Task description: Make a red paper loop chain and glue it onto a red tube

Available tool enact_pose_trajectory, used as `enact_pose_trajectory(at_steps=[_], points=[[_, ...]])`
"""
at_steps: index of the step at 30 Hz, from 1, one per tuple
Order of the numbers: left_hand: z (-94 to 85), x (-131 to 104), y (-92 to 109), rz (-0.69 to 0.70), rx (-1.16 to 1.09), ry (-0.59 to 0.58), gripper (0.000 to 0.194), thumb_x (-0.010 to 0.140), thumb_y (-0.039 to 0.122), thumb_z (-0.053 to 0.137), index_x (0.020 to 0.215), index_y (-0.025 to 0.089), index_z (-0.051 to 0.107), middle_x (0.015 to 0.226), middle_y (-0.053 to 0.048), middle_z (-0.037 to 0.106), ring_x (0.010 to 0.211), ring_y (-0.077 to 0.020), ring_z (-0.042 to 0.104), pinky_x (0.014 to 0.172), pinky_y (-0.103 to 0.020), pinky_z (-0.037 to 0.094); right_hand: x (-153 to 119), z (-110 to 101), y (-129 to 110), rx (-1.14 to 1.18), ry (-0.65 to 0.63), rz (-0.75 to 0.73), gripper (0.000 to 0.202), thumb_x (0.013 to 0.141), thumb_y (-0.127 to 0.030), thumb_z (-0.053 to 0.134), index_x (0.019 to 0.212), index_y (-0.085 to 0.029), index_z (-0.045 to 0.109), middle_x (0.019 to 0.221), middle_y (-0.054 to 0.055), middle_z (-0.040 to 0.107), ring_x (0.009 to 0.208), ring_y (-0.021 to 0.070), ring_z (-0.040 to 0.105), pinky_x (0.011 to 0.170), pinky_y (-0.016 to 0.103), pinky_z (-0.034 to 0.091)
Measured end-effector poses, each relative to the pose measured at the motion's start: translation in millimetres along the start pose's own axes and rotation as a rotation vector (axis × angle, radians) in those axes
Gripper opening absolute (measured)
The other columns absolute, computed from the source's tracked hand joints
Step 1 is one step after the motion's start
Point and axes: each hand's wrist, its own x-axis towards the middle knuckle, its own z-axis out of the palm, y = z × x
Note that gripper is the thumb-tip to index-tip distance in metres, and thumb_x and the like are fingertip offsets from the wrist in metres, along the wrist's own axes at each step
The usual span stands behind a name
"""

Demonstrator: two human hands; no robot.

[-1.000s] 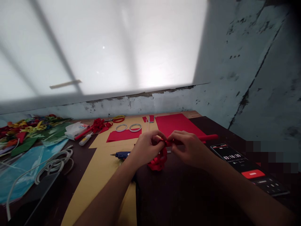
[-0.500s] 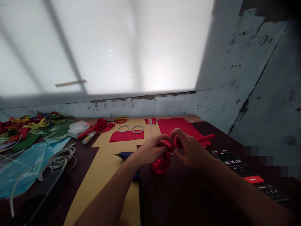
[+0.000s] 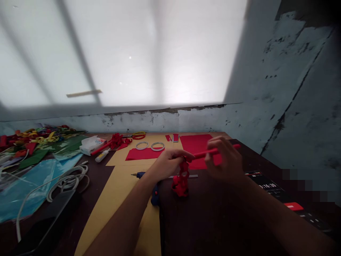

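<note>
My left hand [image 3: 169, 164] is closed in a pinch, palm down, at the near end of a red paper tube [image 3: 201, 154]. Beneath its fingers hangs a cluster of red paper loops [image 3: 181, 185], its lower part close to the dark table top. My right hand [image 3: 225, 160] is slightly blurred, with bent fingers loosely around the tube, thumb below and forefinger above. The tube's far end shows past the knuckles. Left of the loops lies a blue glue gun [image 3: 155, 195], partly covered by my left forearm. A clear glue stick [image 3: 190, 176] lies behind the loops.
Red paper sheets [image 3: 195, 142] and two tape rolls [image 3: 157, 146] lie at the back on tan card [image 3: 114, 192]. A finished-looking red paper flower [image 3: 117, 140], scissors [image 3: 139, 135], a glue bottle [image 3: 102, 155] and a coiled cable [image 3: 66, 181] are left; a phone [image 3: 269, 186] is right.
My right hand has moved away from my left, up and right along the tube. The loops now hang lower and more freely below my left hand. The view has shifted slightly.
</note>
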Motion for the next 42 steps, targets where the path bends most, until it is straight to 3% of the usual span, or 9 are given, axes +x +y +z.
enact_pose_trajectory(at_steps=[2, 3, 8, 9, 16, 29, 34, 38, 42], points=[[-10.9, 2.6, -2.8, 0.024, 0.007, 0.1, 0.031, 0.082, 0.014, 0.05, 0.099, 0.016, 0.076, 0.095, -0.008, 0.073, 0.078, -0.014, 0.066, 0.073, -0.026, 0.052, -6.3, 5.4, 4.8, 0.01, 0.091, 0.054, 0.011, 0.076, -0.014, 0.05, 0.08, -0.023, 0.047, 0.072, 0.003, 0.053, 0.068, 0.0202, 0.052, 0.068, 0.034, 0.041], [-16.4, 3.8, -4.2, 0.03, 0.014, 0.16, 0.03, 0.082, 0.015, 0.051, 0.099, 0.016, 0.076, 0.095, -0.008, 0.073, 0.077, -0.0139, 0.066, 0.073, -0.026, 0.052, -8.4, 11.4, 7.7, 0.009, 0.021, 0.102, 0.007, 0.077, -0.016, 0.049, 0.077, -0.023, 0.048, 0.066, 0.001, 0.052, 0.061, 0.0183, 0.05, 0.063, 0.032, 0.04], [-35.2, 7.7, -12.8, 0.028, 0.049, 0.393, 0.033, 0.082, 0.02, 0.053, 0.106, 0.015, 0.076, 0.09, -0.007, 0.073, 0.071, -0.0132, 0.063, 0.068, -0.026, 0.052, 5.6, 72.5, 23.7, -0.162, -0.694, 0.503, 0.013, 0.083, -0.026, 0.053, 0.079, -0.02, 0.064, 0.077, 0.006, 0.067, 0.07, 0.0197, 0.059, 0.058, 0.028, 0.034], [-36.5, 8.3, -15.0, 0.04, 0.057, 0.401, 0.034, 0.082, 0.02, 0.053, 0.107, 0.015, 0.076, 0.089, -0.007, 0.073, 0.069, -0.013, 0.063, 0.067, -0.025, 0.052, 11.8, 87.7, 26.7, -0.151, -0.751, 0.538, 0.015, 0.082, -0.03, 0.056, 0.078, -0.019, 0.066, 0.078, 0.007, 0.069, 0.072, 0.0204, 0.061, 0.059, 0.028, 0.035], [-34.5, 12.3, -27.1, 0.052, 0.133, 0.427, 0.034, 0.08, 0.02, 0.053, 0.105, 0.015, 0.076, 0.077, -0.005, 0.071, 0.066, -0.0143, 0.063, 0.063, -0.025, 0.051, 32.2, 155.2, 37.8, -0.068, -0.87, 0.633, 0.02, 0.081, -0.033, 0.067, 0.095, -0.018, 0.069, 0.092, 0.009, 0.072, 0.082, 0.0221, 0.066, 0.062, 0.026, 0.043], [-25.4, 10.4, -24.4, 0.086, 0.28, 0.414, 0.037, 0.083, 0.015, 0.048, 0.104, 0.019, 0.077, 0.079, -0.004, 0.071, 0.07, -0.013, 0.061, 0.064, -0.021, 0.047, 40.3, 156.7, 24.4, -0.09, -0.901, 0.686, 0.035, 0.089, -0.041, 0.057, 0.117, -0.021, 0.064, 0.116, 0.013, 0.069, 0.106, 0.03, 0.065, 0.076, 0.032, 0.05], [-25.6, 10.6, -25.7, 0.112, 0.378, 0.433, 0.038, 0.083, 0.014, 0.047, 0.106, 0.02, 0.077, 0.076, -0.003, 0.071, 0.064, -0.0122, 0.059, 0.058, -0.021, 0.043, 48.6, 153.6, 14.9, -0.145, -0.95, 0.712, 0.035, 0.089, -0.03, 0.057, 0.122, -0.018, 0.062, 0.119, 0.016, 0.068, 0.109, 0.0293, 0.065, 0.078, 0.031, 0.051], [-24.9, 10.4, -25.8, 0.099, 0.366, 0.439, 0.037, 0.083, 0.015, 0.048, 0.105, 0.018, 0.077, 0.07, -0.003, 0.069, 0.06, -0.0127, 0.059, 0.059, -0.021, 0.045, 56.0, 138.7, 12.6, -0.2, -1.043, 0.726, 0.029, 0.077, -0.02, 0.069, 0.105, -0.014, 0.07, 0.099, 0.016, 0.073, 0.099, 0.0299, 0.069, 0.074, 0.03, 0.051], [-24.6, 9.9, -22.8, 0.086, 0.339, 0.447, 0.036, 0.083, 0.017, 0.049, 0.104, 0.018, 0.078, 0.07, -0.004, 0.07, 0.057, -0.0119, 0.056, 0.056, -0.021, 0.043, 50.9, 97.8, 16.0, -0.227, -1.098, 0.805, 0.012, 0.07, -0.014, 0.07, 0.081, -0.01, 0.071, 0.067, 0.012, 0.069, 0.068, 0.0244, 0.07, 0.056, 0.028, 0.049]])
